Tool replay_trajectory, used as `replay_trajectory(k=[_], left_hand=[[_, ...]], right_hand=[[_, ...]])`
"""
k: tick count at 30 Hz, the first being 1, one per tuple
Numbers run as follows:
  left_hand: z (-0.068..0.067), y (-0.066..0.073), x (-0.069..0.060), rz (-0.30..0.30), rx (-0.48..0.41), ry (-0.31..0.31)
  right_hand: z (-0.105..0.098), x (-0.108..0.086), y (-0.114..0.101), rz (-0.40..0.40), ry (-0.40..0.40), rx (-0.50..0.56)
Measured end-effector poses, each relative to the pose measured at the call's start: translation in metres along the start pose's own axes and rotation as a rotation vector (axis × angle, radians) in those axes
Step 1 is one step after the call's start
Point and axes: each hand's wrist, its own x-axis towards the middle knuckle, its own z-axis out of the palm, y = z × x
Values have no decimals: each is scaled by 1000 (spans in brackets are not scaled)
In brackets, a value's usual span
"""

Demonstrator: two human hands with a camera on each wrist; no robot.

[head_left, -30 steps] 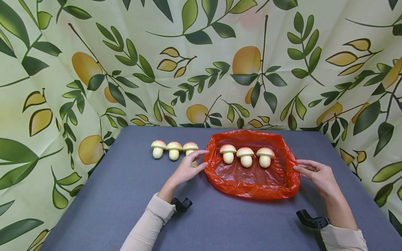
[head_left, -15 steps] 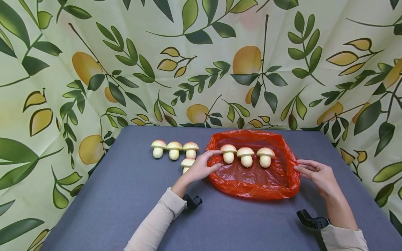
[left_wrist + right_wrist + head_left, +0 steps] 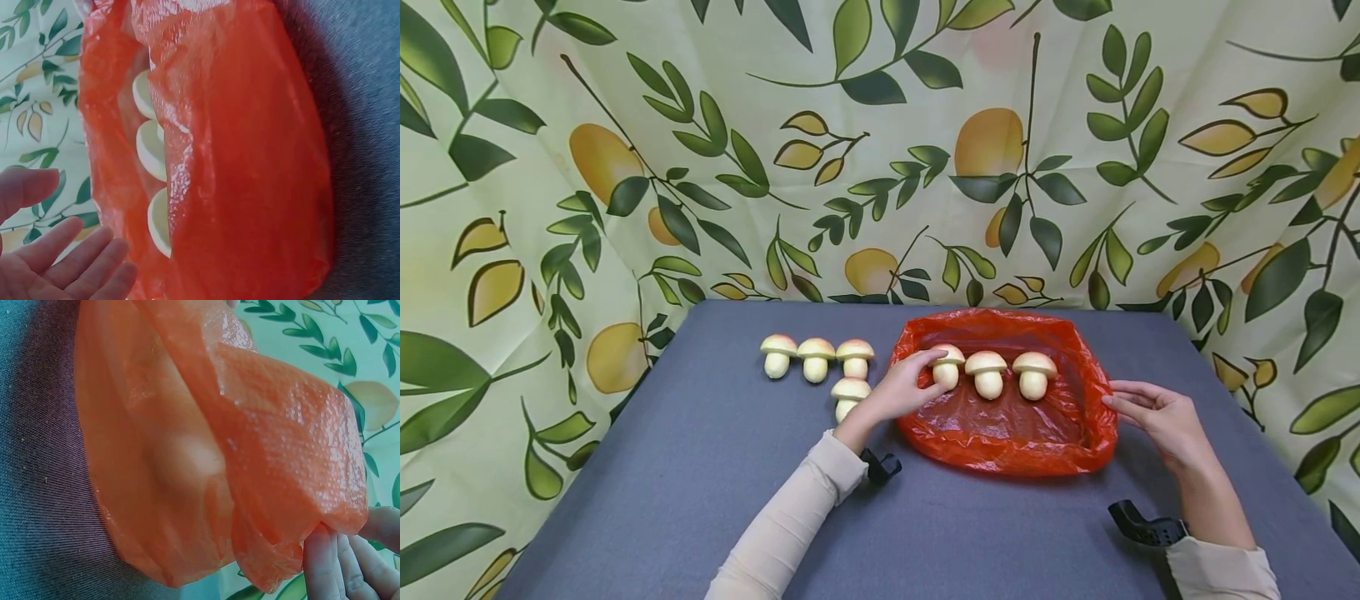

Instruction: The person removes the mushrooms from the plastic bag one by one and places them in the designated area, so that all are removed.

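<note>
A red plastic bag (image 3: pixel 1000 454) lies open on the table with three toy mushrooms in it: a left one (image 3: pixel 951 375), a middle one (image 3: pixel 987 375) and a right one (image 3: pixel 1034 377). My left hand (image 3: pixel 898 392) reaches over the bag's left rim, thumb and fingers spread, fingertips at the left mushroom in the head view. In the left wrist view its fingers (image 3: pixel 94 265) look extended, with a gap to the thumb; contact with the mushroom cannot be made out. At the right rim, my right hand (image 3: pixel 1161 417) pinches the plastic between thumb and fingers (image 3: pixel 322 562).
Left of the bag, a row of three mushrooms (image 3: pixel 816 360) stands on the grey-blue table (image 3: pixel 700 467). Another mushroom (image 3: pixel 848 392) sits just below the row, partly behind my left wrist. A leaf-patterned cloth (image 3: pixel 880 150) hangs behind the table.
My left hand has moved right from outside the bag's left rim to the left mushroom inside, uncovering the mushroom below the row. My right hand stays on the rim.
</note>
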Motion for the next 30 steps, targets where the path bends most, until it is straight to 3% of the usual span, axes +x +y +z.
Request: replay_trajectory(k=[7, 13, 30], left_hand=[[3, 2, 16, -47, -14, -19], [6, 3, 25, -52, -7, -22], [13, -3, 38, -115, 46, -23]], right_hand=[[-1, 0, 1, -4, 2, -13], [-1, 0, 1, -1, 1, -10], [-1, 0, 1, 9, -3, -17]])
